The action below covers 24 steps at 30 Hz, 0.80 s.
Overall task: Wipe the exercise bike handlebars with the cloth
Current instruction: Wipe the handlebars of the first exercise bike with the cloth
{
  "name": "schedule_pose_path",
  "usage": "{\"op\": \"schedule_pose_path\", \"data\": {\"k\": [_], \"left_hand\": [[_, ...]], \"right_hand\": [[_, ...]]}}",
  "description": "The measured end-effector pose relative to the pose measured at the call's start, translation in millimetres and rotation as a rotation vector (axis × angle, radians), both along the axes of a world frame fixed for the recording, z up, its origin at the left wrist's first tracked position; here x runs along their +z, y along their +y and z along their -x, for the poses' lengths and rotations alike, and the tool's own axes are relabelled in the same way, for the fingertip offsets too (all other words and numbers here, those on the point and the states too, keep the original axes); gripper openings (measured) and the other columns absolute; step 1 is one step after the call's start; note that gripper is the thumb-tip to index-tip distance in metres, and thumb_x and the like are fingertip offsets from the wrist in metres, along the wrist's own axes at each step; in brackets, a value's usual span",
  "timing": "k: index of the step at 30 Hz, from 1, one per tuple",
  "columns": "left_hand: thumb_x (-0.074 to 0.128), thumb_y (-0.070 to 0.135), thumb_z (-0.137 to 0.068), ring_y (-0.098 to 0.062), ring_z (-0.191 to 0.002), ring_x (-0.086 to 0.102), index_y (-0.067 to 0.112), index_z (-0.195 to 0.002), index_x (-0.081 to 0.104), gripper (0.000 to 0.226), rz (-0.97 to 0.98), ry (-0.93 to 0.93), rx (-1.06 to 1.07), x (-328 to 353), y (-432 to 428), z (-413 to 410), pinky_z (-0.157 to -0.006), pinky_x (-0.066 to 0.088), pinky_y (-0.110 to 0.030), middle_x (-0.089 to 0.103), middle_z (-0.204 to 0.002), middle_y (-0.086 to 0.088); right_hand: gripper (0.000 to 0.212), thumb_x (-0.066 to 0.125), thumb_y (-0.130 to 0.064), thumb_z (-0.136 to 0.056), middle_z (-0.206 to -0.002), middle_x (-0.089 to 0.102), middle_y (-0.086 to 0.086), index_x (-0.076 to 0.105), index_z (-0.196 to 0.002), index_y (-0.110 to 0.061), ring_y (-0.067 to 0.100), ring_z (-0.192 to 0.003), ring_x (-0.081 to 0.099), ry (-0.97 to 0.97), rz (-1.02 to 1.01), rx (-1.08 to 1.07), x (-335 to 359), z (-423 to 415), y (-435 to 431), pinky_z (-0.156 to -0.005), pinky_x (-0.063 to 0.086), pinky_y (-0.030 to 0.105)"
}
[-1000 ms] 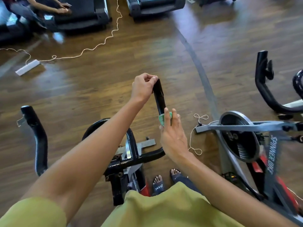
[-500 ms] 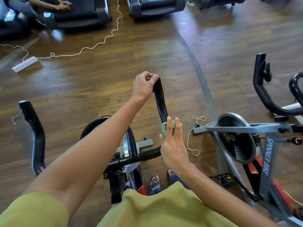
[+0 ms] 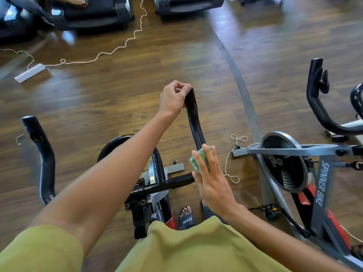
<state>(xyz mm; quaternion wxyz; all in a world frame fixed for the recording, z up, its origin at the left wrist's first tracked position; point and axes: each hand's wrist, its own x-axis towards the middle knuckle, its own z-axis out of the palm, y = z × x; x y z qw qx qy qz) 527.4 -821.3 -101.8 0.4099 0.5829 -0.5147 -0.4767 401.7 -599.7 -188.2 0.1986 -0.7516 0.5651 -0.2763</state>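
Observation:
The black handlebars of the exercise bike spread below me: the right horn (image 3: 193, 118) rises to a tip, the left horn (image 3: 42, 154) curves at the far left, and a crossbar (image 3: 157, 188) joins them. My left hand (image 3: 173, 98) grips the tip of the right horn. My right hand (image 3: 211, 179) lies with straight fingers over a folded green cloth (image 3: 198, 160) and presses it against the lower bend of that same horn. Part of the cloth is hidden under my fingers.
A second grey and red spinner bike (image 3: 322, 185) with its flywheel (image 3: 284, 163) stands close on the right. White cord (image 3: 117, 48) and a power strip (image 3: 30, 72) lie on the wooden floor. Treadmills (image 3: 94, 14) and another person's hands are at the top left.
My right hand has slid the cloth down the right horn toward the crossbar bend. My left hand has stayed on the tip.

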Motion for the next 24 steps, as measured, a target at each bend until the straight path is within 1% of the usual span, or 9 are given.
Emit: {"op": "schedule_pose_path", "data": {"k": [3,5,8,9,12,16,17,20,24], "left_hand": [[0.062,0.026,-0.097,-0.027,-0.083,0.072,0.013,-0.090,0.063,0.015,-0.003,0.000,-0.001,0,1,-1,-0.073,0.062,-0.044,0.072,-0.094,-0.013],[0.062,0.026,-0.097,-0.025,-0.080,0.071,0.012,-0.091,0.063,0.015,-0.008,0.010,-0.004,0,2,-1,-0.073,0.062,-0.044,0.071,-0.092,-0.012],[0.062,0.027,-0.097,-0.029,-0.083,0.071,0.014,-0.088,0.063,0.015,-0.007,0.013,0.001,0,3,-1,-0.074,0.061,-0.047,0.072,-0.092,-0.012],[0.062,0.027,-0.096,-0.031,-0.085,0.072,0.015,-0.087,0.063,0.015,-0.009,0.014,0.003,0,2,-1,-0.074,0.061,-0.048,0.072,-0.093,-0.014],[0.062,0.026,-0.097,-0.032,-0.087,0.072,0.014,-0.088,0.062,0.015,-0.016,0.018,0.005,1,3,-1,-0.074,0.061,-0.047,0.072,-0.095,-0.015],[0.061,0.025,-0.097,-0.028,-0.084,0.070,0.014,-0.089,0.062,0.014,-0.023,0.016,0.005,3,3,-1,-0.073,0.062,-0.042,0.070,-0.094,-0.012],[0.061,0.025,-0.097,-0.026,-0.081,0.069,0.014,-0.089,0.062,0.014,-0.028,0.013,0.002,4,3,-2,-0.072,0.062,-0.040,0.069,-0.094,-0.012],[0.060,0.024,-0.098,-0.023,-0.079,0.067,0.014,-0.089,0.061,0.013,-0.038,-0.002,-0.020,5,1,-2,-0.068,0.061,-0.034,0.070,-0.097,-0.015],[0.061,0.024,-0.098,-0.028,-0.084,0.069,0.015,-0.089,0.060,0.013,-0.052,0.002,-0.032,5,-1,-2,-0.067,0.061,-0.032,0.070,-0.103,-0.019]], "right_hand": [[0.054,0.046,-0.022,-0.102,-0.165,0.018,0.007,0.031,-0.155,-0.017,0.030,-0.153,0.010,0.185,0.119,0.143,-7,2,12,-0.121,0.021,0.052],[0.056,0.046,-0.024,-0.101,-0.162,0.025,0.006,0.030,-0.155,-0.019,0.028,-0.152,0.016,0.301,0.187,0.233,-11,1,17,-0.121,0.021,0.048],[0.075,0.061,-0.024,-0.094,-0.162,0.025,0.005,0.021,-0.158,-0.023,0.028,-0.151,0.019,0.450,0.222,0.335,-11,-7,13,-0.121,0.023,0.045],[0.081,0.066,-0.024,-0.091,-0.162,0.025,0.005,0.020,-0.158,-0.023,0.029,-0.151,0.021,0.471,0.224,0.349,-10,-12,10,-0.121,0.023,0.043],[0.087,0.072,-0.021,-0.085,-0.163,0.026,0.005,0.022,-0.157,-0.024,0.029,-0.150,0.024,0.468,0.220,0.358,-4,-36,8,-0.120,0.025,0.042],[0.086,0.064,-0.014,-0.084,-0.164,0.024,0.005,0.021,-0.157,-0.025,0.030,-0.151,0.023,0.468,0.241,0.437,-2,-34,7,-0.119,0.030,0.042],[0.086,0.063,-0.014,-0.085,-0.164,0.022,0.004,0.020,-0.158,-0.026,0.029,-0.151,0.021,0.482,0.255,0.469,-3,-25,4,-0.120,0.029,0.042],[0.090,0.070,-0.020,-0.086,-0.164,0.019,0.003,0.017,-0.158,-0.026,0.028,-0.151,0.021,0.546,0.268,0.530,-5,-3,-6,-0.122,0.023,0.040],[0.086,0.065,-0.014,-0.083,-0.162,0.027,0.004,0.022,-0.157,-0.026,0.030,-0.150,0.025,0.490,0.206,0.512,0,-21,-5,-0.120,0.027,0.042]]}}
